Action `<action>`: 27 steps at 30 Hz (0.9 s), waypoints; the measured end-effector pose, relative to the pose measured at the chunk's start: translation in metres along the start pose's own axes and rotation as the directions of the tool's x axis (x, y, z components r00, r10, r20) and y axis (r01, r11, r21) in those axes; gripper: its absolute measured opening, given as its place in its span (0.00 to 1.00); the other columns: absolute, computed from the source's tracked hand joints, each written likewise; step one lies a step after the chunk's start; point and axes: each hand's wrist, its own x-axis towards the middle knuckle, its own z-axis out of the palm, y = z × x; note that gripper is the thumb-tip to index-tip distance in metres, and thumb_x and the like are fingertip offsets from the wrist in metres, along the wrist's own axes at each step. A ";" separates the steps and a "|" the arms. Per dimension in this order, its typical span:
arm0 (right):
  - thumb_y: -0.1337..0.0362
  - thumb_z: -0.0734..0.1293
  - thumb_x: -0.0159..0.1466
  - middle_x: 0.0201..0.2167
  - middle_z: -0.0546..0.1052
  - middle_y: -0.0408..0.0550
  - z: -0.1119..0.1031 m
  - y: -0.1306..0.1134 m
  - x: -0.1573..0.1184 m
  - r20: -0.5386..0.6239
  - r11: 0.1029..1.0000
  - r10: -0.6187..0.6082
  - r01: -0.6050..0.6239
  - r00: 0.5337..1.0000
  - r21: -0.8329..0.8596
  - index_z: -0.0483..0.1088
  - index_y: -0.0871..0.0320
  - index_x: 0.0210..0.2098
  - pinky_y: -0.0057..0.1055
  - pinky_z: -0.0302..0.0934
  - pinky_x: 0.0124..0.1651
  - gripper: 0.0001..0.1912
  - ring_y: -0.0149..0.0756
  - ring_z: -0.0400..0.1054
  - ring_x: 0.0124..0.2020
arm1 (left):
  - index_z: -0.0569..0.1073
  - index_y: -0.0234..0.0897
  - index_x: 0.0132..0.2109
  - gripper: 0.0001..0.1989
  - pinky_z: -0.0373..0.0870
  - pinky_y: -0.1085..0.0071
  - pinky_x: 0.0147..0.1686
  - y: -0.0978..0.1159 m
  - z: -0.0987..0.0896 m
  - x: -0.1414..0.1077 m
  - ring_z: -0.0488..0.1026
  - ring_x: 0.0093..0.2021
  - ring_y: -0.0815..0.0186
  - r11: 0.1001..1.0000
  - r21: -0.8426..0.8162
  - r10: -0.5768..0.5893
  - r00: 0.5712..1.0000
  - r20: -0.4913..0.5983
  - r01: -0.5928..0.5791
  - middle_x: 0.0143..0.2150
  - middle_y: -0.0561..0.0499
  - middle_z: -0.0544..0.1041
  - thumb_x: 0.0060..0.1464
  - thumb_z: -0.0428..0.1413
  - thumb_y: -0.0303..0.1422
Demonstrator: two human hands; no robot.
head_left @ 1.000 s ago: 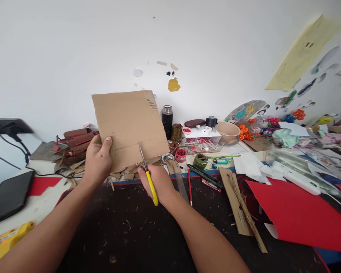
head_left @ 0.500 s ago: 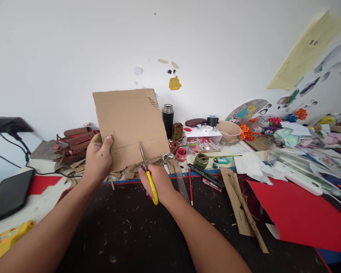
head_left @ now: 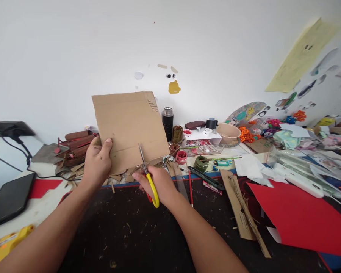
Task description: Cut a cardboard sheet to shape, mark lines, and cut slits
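Note:
My left hand (head_left: 99,161) grips the lower left edge of a brown cardboard sheet (head_left: 127,121), thumb on the near face. The sheet is held up above the desk, facing me, with a torn corrugated patch near its upper right corner. In my right hand (head_left: 159,184) are scissors (head_left: 152,191) with a yellow and a red handle loop. One blade lies over the near face of the cardboard, rising from its lower edge; the other blade is hidden. Cardboard scraps (head_left: 127,175) lie behind and below the sheet.
A black mat (head_left: 136,231) covers the desk front. Right of my hands lie a red pencil (head_left: 190,187), a box cutter (head_left: 206,177), cardboard strips (head_left: 241,208) and red paper (head_left: 301,216). Behind stand a black flask (head_left: 167,123) and paint jars (head_left: 200,163). A phone (head_left: 11,199) lies left.
My right thumb has shifted out to the left and the red scissor loop shows more below it. The cardboard and my left hand stay nearly in place; the view has tilted slightly up.

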 end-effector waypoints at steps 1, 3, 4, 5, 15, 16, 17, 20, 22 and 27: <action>0.44 0.73 0.73 0.33 0.85 0.48 -0.001 -0.001 0.000 0.004 1.000 -0.006 0.006 1.000 -0.015 0.78 0.56 0.37 0.28 0.63 0.38 0.21 0.40 0.81 0.37 | 0.78 0.38 0.52 0.21 0.77 0.48 0.60 0.001 0.000 0.000 0.83 0.53 0.49 1.000 0.008 -0.003 1.000 -0.003 0.003 0.53 0.40 0.86 0.63 0.63 0.50; 0.43 0.74 0.72 0.35 0.86 0.50 -0.003 -0.002 -0.001 0.005 0.998 -0.019 0.020 1.000 -0.056 0.79 0.56 0.39 0.29 0.63 0.39 0.21 0.42 0.82 0.39 | 0.77 0.39 0.50 0.20 0.78 0.49 0.59 0.001 0.001 -0.001 0.83 0.53 0.49 1.000 0.023 -0.006 1.000 0.000 0.006 0.52 0.41 0.86 0.63 0.63 0.50; 0.43 0.74 0.71 0.37 0.86 0.51 -0.004 -0.003 -0.001 0.002 0.997 -0.030 0.030 1.000 -0.072 0.80 0.56 0.40 0.29 0.64 0.40 0.22 0.43 0.82 0.41 | 0.77 0.40 0.50 0.19 0.77 0.49 0.59 0.001 0.001 -0.001 0.83 0.53 0.48 1.000 0.029 -0.007 1.000 0.005 0.006 0.52 0.41 0.86 0.63 0.63 0.50; 0.42 0.75 0.71 0.38 0.87 0.51 -0.004 -0.003 -0.001 -0.002 0.996 -0.040 0.039 0.999 -0.079 0.80 0.56 0.41 0.30 0.64 0.42 0.22 0.44 0.82 0.42 | 0.77 0.40 0.49 0.19 0.77 0.49 0.60 0.001 0.001 -0.002 0.82 0.53 0.48 0.999 0.035 -0.006 1.000 0.011 0.006 0.52 0.41 0.86 0.63 0.63 0.50; 0.41 0.71 0.74 0.27 0.82 0.45 -0.002 -0.002 -0.001 0.002 1.000 0.019 -0.019 1.000 -0.022 0.79 0.56 0.38 0.28 0.63 0.34 0.24 0.36 0.78 0.28 | 0.77 0.40 0.49 0.20 0.79 0.49 0.55 0.004 0.002 -0.005 0.83 0.51 0.47 0.998 0.066 -0.023 1.000 0.017 0.022 0.49 0.41 0.86 0.62 0.63 0.51; 0.41 0.71 0.74 0.25 0.81 0.45 -0.002 -0.003 -0.002 0.004 0.999 0.021 -0.021 1.000 -0.026 0.78 0.56 0.37 0.28 0.62 0.35 0.24 0.37 0.77 0.27 | 0.77 0.40 0.49 0.20 0.79 0.49 0.55 0.005 0.002 -0.005 0.83 0.51 0.47 0.997 0.070 -0.020 1.000 0.017 0.019 0.48 0.41 0.86 0.62 0.63 0.51; 0.41 0.71 0.74 0.24 0.80 0.44 -0.002 -0.003 -0.002 0.005 0.999 0.023 -0.023 1.000 -0.031 0.78 0.56 0.37 0.28 0.62 0.35 0.24 0.37 0.77 0.27 | 0.77 0.40 0.49 0.20 0.79 0.49 0.56 0.005 0.002 -0.005 0.83 0.51 0.47 0.997 0.073 -0.017 1.000 0.016 0.016 0.48 0.41 0.86 0.62 0.63 0.51; 0.42 0.70 0.75 0.22 0.78 0.44 0.000 -0.002 -0.001 -0.011 0.998 0.035 -0.035 0.999 -0.059 0.76 0.56 0.34 0.29 0.61 0.35 0.25 0.38 0.76 0.28 | 0.77 0.40 0.49 0.19 0.78 0.48 0.58 0.003 0.001 -0.005 0.82 0.52 0.47 0.997 0.077 -0.010 1.000 0.016 0.009 0.49 0.41 0.86 0.62 0.63 0.50; 0.43 0.70 0.75 0.22 0.77 0.45 0.001 -0.002 -0.001 -0.025 0.996 0.045 -0.047 0.999 -0.071 0.75 0.55 0.32 0.29 0.60 0.35 0.25 0.39 0.76 0.28 | 0.76 0.41 0.49 0.18 0.77 0.48 0.58 0.001 0.001 -0.004 0.82 0.53 0.48 0.997 0.074 -0.009 1.000 0.024 0.007 0.50 0.41 0.86 0.63 0.62 0.50; 0.45 0.68 0.77 0.23 0.78 0.45 0.003 -0.002 -0.001 -0.038 0.996 0.057 -0.059 0.998 -0.070 0.76 0.55 0.33 0.29 0.58 0.33 0.23 0.39 0.75 0.28 | 0.77 0.42 0.49 0.17 0.77 0.50 0.60 -0.003 0.001 -0.004 0.82 0.55 0.48 0.998 0.058 -0.006 0.999 0.031 0.004 0.51 0.42 0.86 0.65 0.62 0.49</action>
